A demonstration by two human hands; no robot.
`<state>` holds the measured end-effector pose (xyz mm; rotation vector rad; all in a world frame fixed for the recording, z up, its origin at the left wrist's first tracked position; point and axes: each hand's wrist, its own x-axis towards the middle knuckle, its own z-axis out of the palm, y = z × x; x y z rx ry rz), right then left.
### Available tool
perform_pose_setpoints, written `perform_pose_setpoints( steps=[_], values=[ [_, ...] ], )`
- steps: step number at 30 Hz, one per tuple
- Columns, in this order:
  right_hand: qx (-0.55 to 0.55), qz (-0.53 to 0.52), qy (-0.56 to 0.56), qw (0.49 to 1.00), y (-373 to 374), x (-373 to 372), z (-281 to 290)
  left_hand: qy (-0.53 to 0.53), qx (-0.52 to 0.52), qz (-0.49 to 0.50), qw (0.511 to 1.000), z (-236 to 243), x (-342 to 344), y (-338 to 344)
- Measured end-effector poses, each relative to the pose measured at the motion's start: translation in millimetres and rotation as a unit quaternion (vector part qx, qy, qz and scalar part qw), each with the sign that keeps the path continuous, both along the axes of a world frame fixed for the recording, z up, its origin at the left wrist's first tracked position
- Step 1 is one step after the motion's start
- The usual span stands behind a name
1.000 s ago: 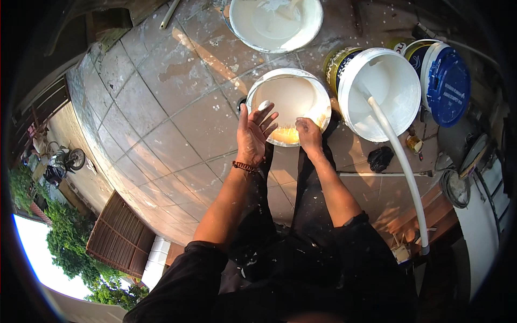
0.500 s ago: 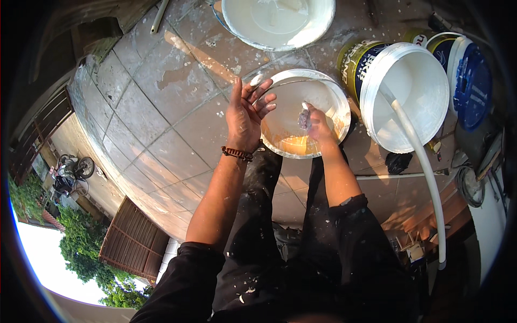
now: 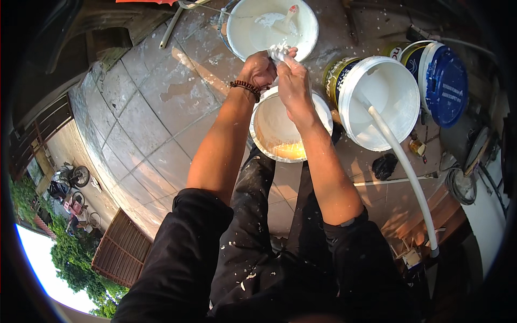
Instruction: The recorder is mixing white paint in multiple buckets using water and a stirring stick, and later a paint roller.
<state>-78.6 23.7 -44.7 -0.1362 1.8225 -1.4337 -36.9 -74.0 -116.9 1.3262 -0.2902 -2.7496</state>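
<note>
My left hand, with a beaded bracelet at its wrist, is brought together with my right hand. Both hands are closed on a small wet white clump, crumpled like a rag, though its kind is not clear. They are above the gap between two white buckets. Below them stands the nearer bucket, its inside coated white with a yellowish sunlit patch. Just beyond is the far bucket, which holds white liquid and a pale handled object. Some of my fingers are hidden behind one another.
To the right a tilted white bucket has a pale pipe leaning out of it. Beside it is a pail with a blue lid. A black plastic bag and a long stick lie on the paint-spotted tiles.
My right hand has come up out of the nearer bucket with the clump and moved away from me to meet my left hand. My left hand, open before, has closed.
</note>
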Motion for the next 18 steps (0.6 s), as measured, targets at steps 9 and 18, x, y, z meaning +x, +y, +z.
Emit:
perform_pose_setpoints(
  steps=[9, 18],
  values=[
    [-0.004, -0.006, 0.139, 0.990, 36.4, 27.9, -27.5, -0.141, -0.121, -0.012, 0.983, -38.9, -36.8, -21.7],
    [0.160, -0.024, 0.048, 0.986, 157.2, 94.8, -72.4, -0.290, -0.193, -0.056, 0.936, -27.5, -28.6, -19.4]
  ],
)
